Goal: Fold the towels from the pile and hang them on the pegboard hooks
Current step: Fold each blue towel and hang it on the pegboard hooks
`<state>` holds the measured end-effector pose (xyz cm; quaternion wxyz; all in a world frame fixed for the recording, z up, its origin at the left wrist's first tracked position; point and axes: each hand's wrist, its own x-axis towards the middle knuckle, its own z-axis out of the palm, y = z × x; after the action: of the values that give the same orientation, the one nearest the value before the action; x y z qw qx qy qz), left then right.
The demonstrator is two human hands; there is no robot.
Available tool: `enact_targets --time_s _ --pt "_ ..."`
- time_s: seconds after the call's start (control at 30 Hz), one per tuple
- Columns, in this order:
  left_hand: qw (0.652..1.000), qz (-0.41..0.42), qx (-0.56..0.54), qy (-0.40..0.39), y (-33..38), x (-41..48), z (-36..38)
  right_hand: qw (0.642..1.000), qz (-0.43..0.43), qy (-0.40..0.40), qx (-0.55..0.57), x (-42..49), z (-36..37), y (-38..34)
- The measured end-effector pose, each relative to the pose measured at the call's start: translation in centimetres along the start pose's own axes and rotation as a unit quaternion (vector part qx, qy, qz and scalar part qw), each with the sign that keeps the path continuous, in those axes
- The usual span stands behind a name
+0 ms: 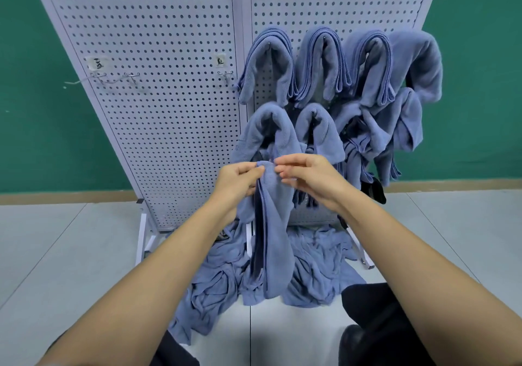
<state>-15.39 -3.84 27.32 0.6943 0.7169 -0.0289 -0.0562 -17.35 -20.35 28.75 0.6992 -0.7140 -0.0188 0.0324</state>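
Towel (275, 224), plush, folded narrow: left hand (236, 179) pinches, right hand (310, 176) seemingly.

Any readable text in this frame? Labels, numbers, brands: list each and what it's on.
Nothing legible.
Pale paper label above the leftmost metal hook on the white perforated metal pegboard: dark marks, too blurred to read.
Smaller pale label above the metal hook further right: one dark mark, too blurred.
Folded blue cloth towel pinched by left hand and right hand: no print visible.

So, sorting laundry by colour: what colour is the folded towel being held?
The folded fabric towel: plain slate blue, head view.
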Motion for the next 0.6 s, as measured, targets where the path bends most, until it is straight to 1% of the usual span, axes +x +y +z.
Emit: enact_targets --time_s 0.03,0.1,0.2,0.27,0.33,0.4,0.47,0.5,0.6 --pt "1.000 -0.005 0.000 -0.005 0.1 0.1 -0.1 0.998 -0.028 0.016 -0.057 0.1 -0.6 -0.1" --pt "0.999 -0.006 -0.007 -0.032 0.4 0.1 -0.3 0.977 -0.073 0.035 -0.197 0.2 -1.8 -0.3" --pt "0.996 0.010 -0.018 -0.088 0.6 0.2 -0.7 0.941 -0.097 -0.010 -0.325 0.3 -2.7 0.0" --pt "0.993 0.021 -0.021 -0.119 0.7 0.2 -1.0 0.926 -0.096 -0.047 -0.363 0.4 -2.4 0.3" --pt "0.991 0.023 -0.011 -0.128 0.7 0.2 -1.3 0.928 -0.111 -0.068 -0.349 0.7 -2.2 0.6" --pt "0.994 0.023 0.009 -0.104 0.5 0.5 -1.7 0.935 -0.125 -0.068 -0.326 0.9 -2.0 0.5" --pt "0.997 0.023 0.032 -0.067 0.3 0.8 -2.0 0.929 -0.133 -0.054 -0.340 1.1 -1.8 0.3" --pt "0.997 0.022 0.042 -0.054 0.2 0.8 -2.0 0.920 -0.139 -0.045 -0.363 1.2 -1.6 0.1" --pt "0.998 0.008 0.061 -0.031 -0.2 0.8 -2.0 0.874 -0.154 -0.017 -0.461 1.1 -1.1 -0.7"
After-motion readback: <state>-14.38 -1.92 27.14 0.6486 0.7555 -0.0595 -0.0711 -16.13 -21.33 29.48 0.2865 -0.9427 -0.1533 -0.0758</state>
